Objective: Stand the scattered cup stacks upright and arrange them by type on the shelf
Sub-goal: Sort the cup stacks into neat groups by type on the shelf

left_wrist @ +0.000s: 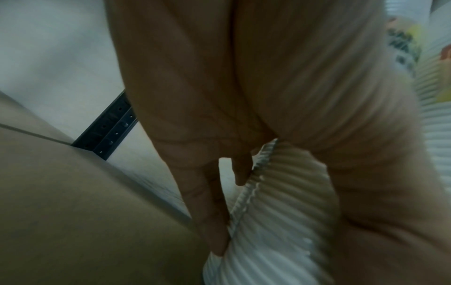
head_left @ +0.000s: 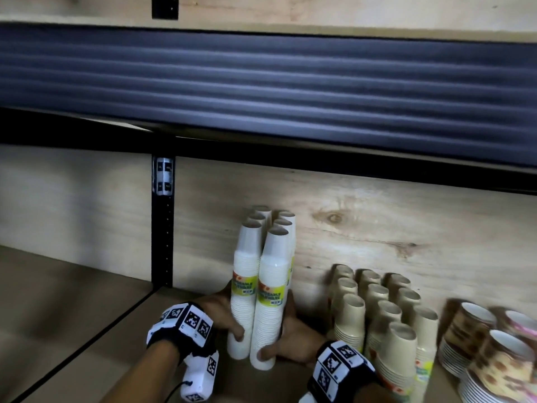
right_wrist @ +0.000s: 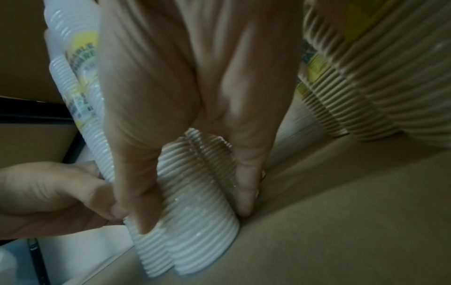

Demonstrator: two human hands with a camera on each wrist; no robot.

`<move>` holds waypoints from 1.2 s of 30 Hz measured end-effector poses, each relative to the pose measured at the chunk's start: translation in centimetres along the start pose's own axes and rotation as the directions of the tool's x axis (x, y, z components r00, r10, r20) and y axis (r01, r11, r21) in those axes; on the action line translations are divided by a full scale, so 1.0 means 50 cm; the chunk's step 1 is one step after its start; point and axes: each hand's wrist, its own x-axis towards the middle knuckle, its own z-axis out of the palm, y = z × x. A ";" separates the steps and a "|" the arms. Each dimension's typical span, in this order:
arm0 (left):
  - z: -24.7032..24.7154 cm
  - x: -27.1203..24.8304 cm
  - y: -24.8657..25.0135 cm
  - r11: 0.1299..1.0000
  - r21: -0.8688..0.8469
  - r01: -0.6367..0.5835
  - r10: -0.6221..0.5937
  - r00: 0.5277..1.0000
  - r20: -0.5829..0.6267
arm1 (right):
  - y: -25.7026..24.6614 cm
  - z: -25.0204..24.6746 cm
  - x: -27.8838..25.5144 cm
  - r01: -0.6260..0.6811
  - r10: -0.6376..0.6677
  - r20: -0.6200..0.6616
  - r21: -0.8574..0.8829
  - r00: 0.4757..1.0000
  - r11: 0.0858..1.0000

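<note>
Several tall white cup stacks (head_left: pixel 261 286) with yellow-green labels stand upright in a tight cluster against the shelf's back wall. My left hand (head_left: pixel 228 322) grips the front left white stack (left_wrist: pixel 268 231) low down, thumb in front and fingers behind. My right hand (head_left: pixel 286 337) grips the front right white stack (right_wrist: pixel 200 202) near its base, with the thumb across the front and the fingers round the far side. In the right wrist view my left hand (right_wrist: pixel 48 192) lies beside my right thumb. Both stacks rest on the shelf board (head_left: pixel 87 330).
Upright beige cup stacks (head_left: pixel 377 315) stand in rows just right of my right hand. Brown-patterned cup stacks (head_left: pixel 479 344) sit at the far right. A black upright post (head_left: pixel 162 228) and a board seam lie to the left. The dark upper shelf beam (head_left: pixel 261 146) hangs overhead.
</note>
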 end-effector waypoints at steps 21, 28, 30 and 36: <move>0.005 0.011 -0.008 0.998 0.011 -0.055 0.055 0.995 -0.081 | -0.004 -0.008 0.004 0.061 -0.061 0.032 0.003 0.998 0.998; 0.000 -0.011 -0.001 0.989 -0.108 -0.105 0.096 0.992 -0.080 | 0.013 -0.011 0.016 0.091 -0.091 -0.004 0.057 0.996 0.994; 0.002 -0.019 0.000 0.979 -0.167 -0.116 0.104 0.992 -0.076 | 0.008 -0.014 0.015 0.116 -0.116 -0.004 0.077 0.993 0.990; 0.021 -0.027 0.001 0.947 -0.287 -0.146 0.134 0.989 -0.062 | 0.004 -0.011 0.010 0.126 -0.127 0.007 0.092 0.992 0.988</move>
